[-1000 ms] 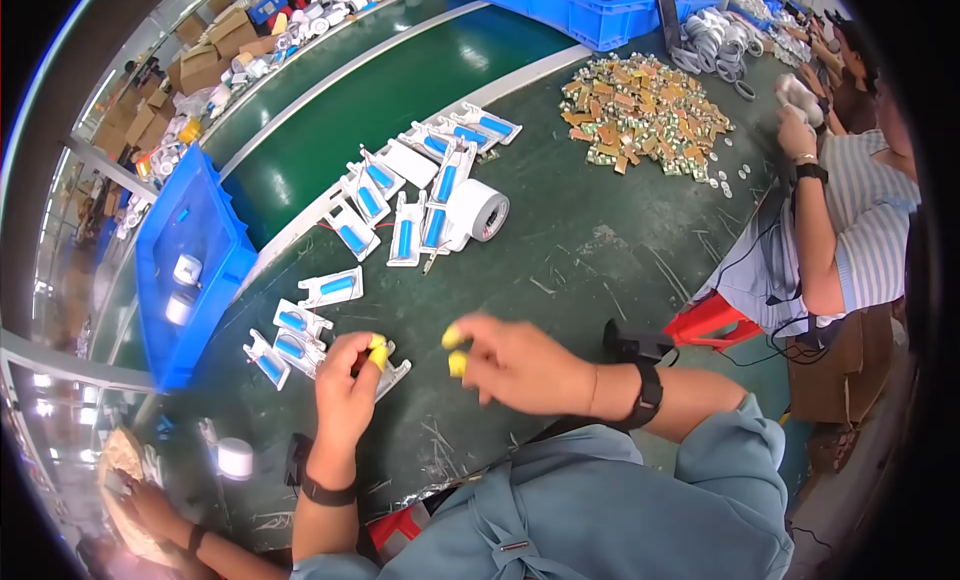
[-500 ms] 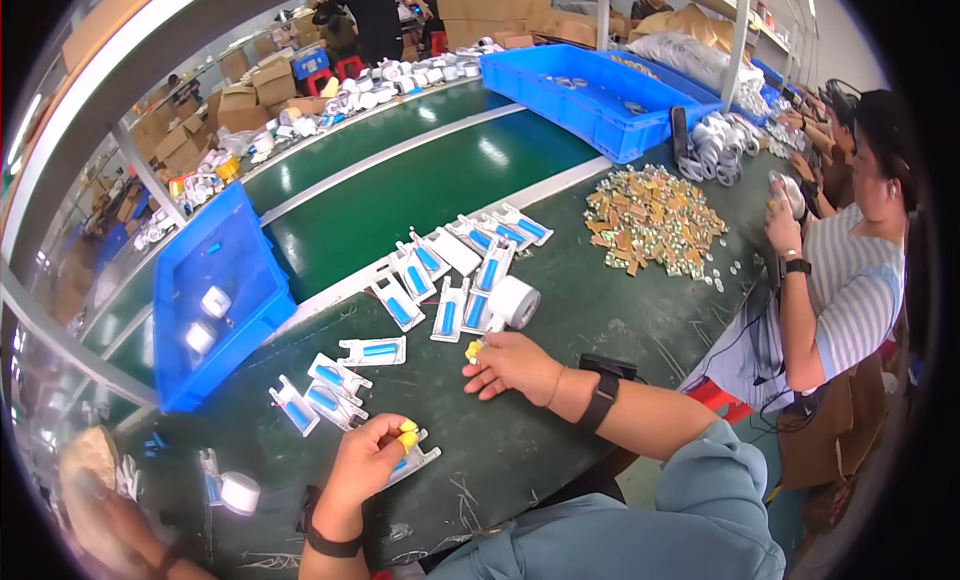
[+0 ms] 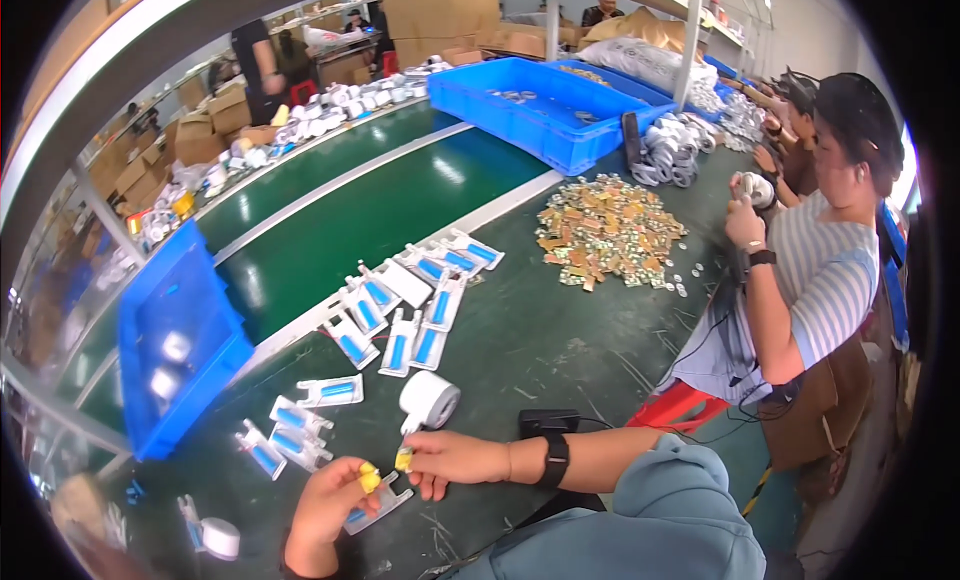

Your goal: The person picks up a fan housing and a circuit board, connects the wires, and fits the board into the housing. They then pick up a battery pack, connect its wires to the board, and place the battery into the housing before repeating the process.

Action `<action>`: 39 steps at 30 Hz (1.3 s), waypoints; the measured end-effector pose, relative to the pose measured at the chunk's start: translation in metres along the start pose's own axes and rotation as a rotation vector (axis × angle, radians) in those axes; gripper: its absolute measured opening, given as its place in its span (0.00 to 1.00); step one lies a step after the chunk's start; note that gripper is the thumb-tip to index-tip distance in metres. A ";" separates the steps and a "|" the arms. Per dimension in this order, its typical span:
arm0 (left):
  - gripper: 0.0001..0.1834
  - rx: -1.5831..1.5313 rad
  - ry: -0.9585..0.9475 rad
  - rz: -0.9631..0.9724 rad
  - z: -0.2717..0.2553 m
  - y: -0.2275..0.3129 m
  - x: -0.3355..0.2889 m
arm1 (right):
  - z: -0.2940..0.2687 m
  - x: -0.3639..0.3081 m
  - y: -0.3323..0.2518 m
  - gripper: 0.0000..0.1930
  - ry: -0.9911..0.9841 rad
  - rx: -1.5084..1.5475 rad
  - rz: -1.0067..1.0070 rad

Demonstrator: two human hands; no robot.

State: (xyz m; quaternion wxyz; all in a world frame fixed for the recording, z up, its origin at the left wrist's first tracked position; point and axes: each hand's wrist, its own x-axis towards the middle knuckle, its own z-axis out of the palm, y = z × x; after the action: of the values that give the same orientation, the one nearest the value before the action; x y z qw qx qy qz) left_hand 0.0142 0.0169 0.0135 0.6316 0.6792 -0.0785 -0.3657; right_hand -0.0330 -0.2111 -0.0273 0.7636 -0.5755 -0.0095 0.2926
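My left hand (image 3: 330, 505) is closed, thumb and forefinger pinched together in yellow finger covers. Under its fingertips, a white handle shell (image 3: 385, 508) with a blue cylinder lies near the table edge; what the pinch holds is too small to make out. Close to it, my right hand (image 3: 455, 460) has its fingers closed, a yellow cover at the tip, at the short stem of a white round housing (image 3: 430, 398). More white shells with blue cylinders (image 3: 400, 342) lie in a group ahead, and several others (image 3: 288, 430) lie to the left.
Ahead stand blue bins, one on the left (image 3: 240, 350) and one at the far side (image 3: 570, 155). A heap of small circuit boards (image 3: 610, 230) lies to the right. A co-worker (image 3: 830, 240) in a striped shirt sits beyond it. A black device (image 3: 548, 422) rests by my right wrist.
The view has shifted, so the scene sits lower and further left. My right hand has come nearer my left, and the white round housing has moved nearer with it, away from the shells.
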 end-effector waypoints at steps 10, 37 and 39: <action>0.09 -0.149 0.041 -0.048 0.003 -0.005 0.000 | 0.001 -0.007 0.002 0.10 -0.129 0.135 0.100; 0.16 0.494 0.099 0.408 0.022 -0.003 0.005 | -0.002 -0.017 -0.016 0.09 -0.098 0.111 0.130; 0.16 0.524 0.104 0.427 0.023 -0.003 0.005 | 0.000 -0.017 -0.016 0.08 -0.092 0.094 0.125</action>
State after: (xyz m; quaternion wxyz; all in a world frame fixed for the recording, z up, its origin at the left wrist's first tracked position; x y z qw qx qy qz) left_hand 0.0035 -0.0038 0.0106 0.5009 0.8045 -0.2777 -0.1574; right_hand -0.0402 -0.2220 -0.0079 0.7687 -0.5247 0.0051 0.3658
